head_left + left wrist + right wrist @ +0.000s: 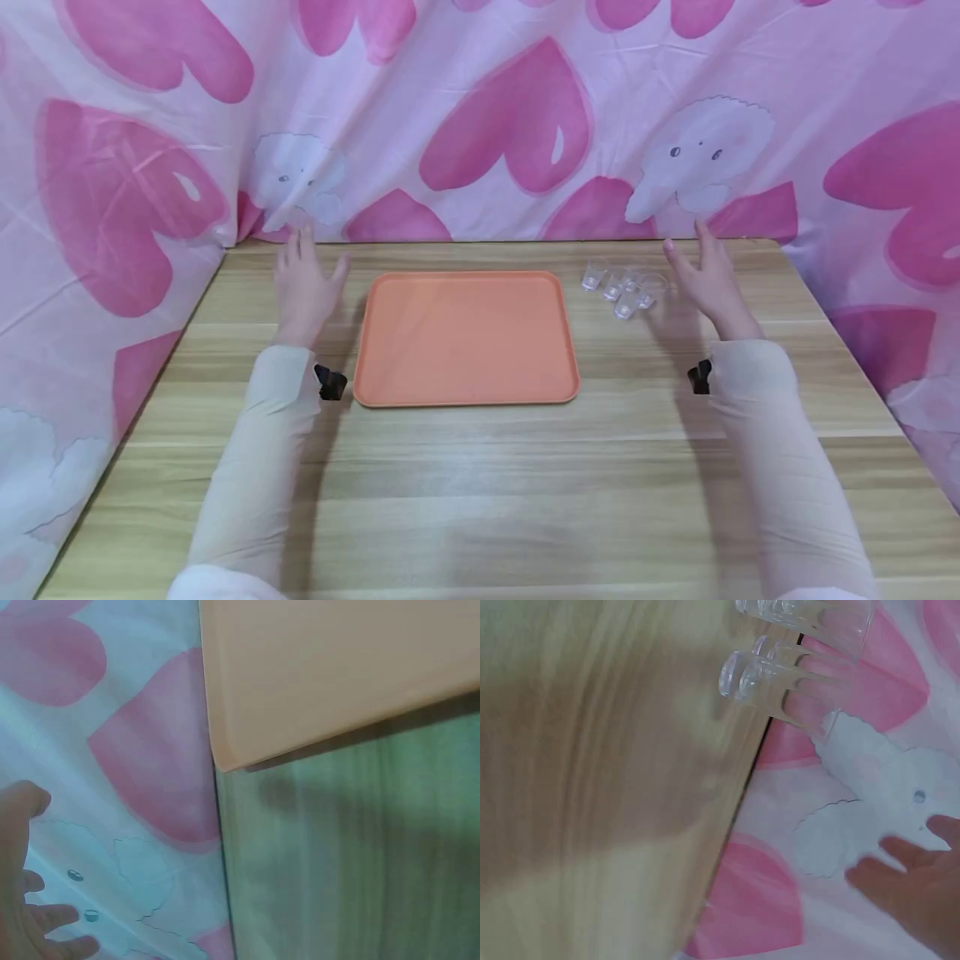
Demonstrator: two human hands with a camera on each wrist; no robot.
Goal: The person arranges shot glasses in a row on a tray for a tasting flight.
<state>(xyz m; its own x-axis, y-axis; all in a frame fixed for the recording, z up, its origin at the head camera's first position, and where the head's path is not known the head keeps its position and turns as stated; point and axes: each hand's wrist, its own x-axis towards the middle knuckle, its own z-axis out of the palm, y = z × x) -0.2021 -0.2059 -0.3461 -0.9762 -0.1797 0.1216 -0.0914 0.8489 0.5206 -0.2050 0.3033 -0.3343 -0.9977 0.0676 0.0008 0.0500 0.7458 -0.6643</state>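
Only head view shows orange tray (467,340) and clear cups (617,285) together on table (480,500): left hand (303,287) beside tray, right hand (712,283) beside cups, fingers spread, gripping nothing. Left wrist view: tray corner; right wrist view: cups upright.

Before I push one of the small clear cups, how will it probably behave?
The small clear cups look smooth and glossy, so one may feel slippery. Each seems taller than its base is wide, so a high push could tip it. They stand close together, so it might knock a neighbour.
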